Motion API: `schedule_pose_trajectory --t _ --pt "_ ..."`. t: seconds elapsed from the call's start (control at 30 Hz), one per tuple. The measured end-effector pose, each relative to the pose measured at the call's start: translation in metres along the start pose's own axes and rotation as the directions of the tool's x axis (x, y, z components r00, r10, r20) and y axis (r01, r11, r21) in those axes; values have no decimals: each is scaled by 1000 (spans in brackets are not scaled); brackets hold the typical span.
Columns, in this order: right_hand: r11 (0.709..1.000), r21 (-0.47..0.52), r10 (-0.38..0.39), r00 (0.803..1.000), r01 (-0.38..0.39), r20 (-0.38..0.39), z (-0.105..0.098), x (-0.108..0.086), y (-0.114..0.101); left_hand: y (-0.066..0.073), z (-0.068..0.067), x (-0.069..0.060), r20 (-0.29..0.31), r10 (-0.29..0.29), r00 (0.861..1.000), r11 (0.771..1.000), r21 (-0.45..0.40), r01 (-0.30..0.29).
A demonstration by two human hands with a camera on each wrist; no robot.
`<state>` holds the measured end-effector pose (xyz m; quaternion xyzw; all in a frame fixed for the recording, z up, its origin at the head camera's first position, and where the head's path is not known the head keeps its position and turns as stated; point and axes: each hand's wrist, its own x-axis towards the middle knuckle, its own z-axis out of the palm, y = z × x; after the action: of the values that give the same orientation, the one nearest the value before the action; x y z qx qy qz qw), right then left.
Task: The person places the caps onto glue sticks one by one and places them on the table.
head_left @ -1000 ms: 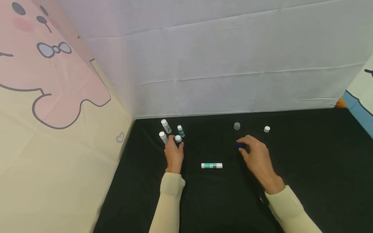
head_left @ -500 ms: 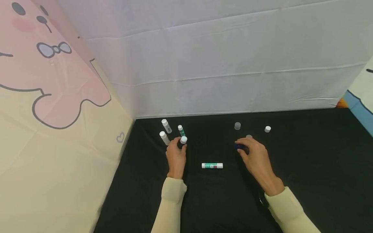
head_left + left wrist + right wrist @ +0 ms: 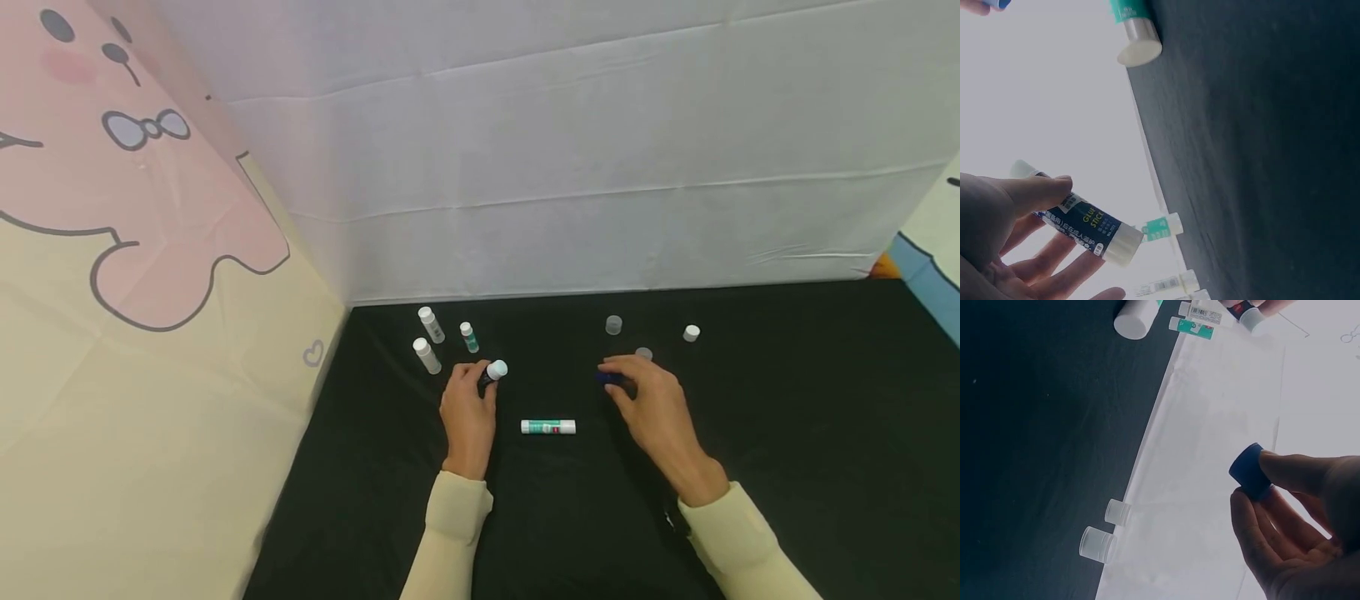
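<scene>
My left hand [image 3: 468, 421] holds a glue stick [image 3: 1088, 219] with a dark blue label, tilted, between thumb and fingers. Both ends of that stick look whitish. Above the table, my right hand [image 3: 656, 408] pinches a small blue cap [image 3: 1250, 470] between thumb and fingertips. The two hands are apart, with a gap between the stick and the cap. A green-and-white glue stick [image 3: 548, 427] lies on its side between the forearms.
Two white glue sticks, one farther back [image 3: 431, 325] and one nearer [image 3: 427, 356], stand at the left beside a smaller green one [image 3: 469, 337]. Two translucent caps [image 3: 613, 325] and a white cap [image 3: 692, 333] sit at the right on the black tablecloth [image 3: 570, 517]. A white sheet [image 3: 555, 167] hangs behind.
My left hand has drawn the dark-labelled glue stick away from the standing group, rightward and slightly nearer, tilting it rightward. The right hand has shifted slightly left with the blue cap.
</scene>
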<state>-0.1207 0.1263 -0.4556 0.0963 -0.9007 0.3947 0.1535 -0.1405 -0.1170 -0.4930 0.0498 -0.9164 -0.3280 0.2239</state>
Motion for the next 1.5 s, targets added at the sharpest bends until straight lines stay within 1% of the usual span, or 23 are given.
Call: schedule_pose_trajectory --t 0.13,0.23,0.47,0.57,0.73,0.9,1.03,1.13,1.37,1.5 --pt "1000 12 -20 1000 20 -6 2 -1 -1 5 -2 -4 -2 58 998 997 57 -58" --pt "998 24 -50 999 50 -15 3 -1 -1 9 -2 -8 -3 93 996 991 96 -92" --pt "992 41 -116 993 117 -24 4 -2 -6 20 0 -16 16 139 990 979 145 -139" --pt "991 48 -128 992 129 -22 5 -3 -8 24 1 -19 22 148 989 977 154 -150" --pt "987 63 -149 988 151 -25 7 -4 -9 31 1 -24 37 170 985 974 144 -174" --pt "978 70 -194 981 196 -26 9 -5 -10 36 1 -29 55 187 981 970 148 -193" --pt "971 85 -221 975 222 -20 10 -8 -10 39 2 -34 82 203 976 961 176 -215" --pt "967 100 -233 972 233 -14 11 -10 -10 43 2 -37 90 227 970 952 189 -240" --pt "963 118 -243 970 243 -11 11 -12 -11 51 2 -42 80 267 960 939 201 -278" --pt "962 125 -245 970 243 3 10 -12 -11 52 3 -43 81 277 958 936 203 -288"
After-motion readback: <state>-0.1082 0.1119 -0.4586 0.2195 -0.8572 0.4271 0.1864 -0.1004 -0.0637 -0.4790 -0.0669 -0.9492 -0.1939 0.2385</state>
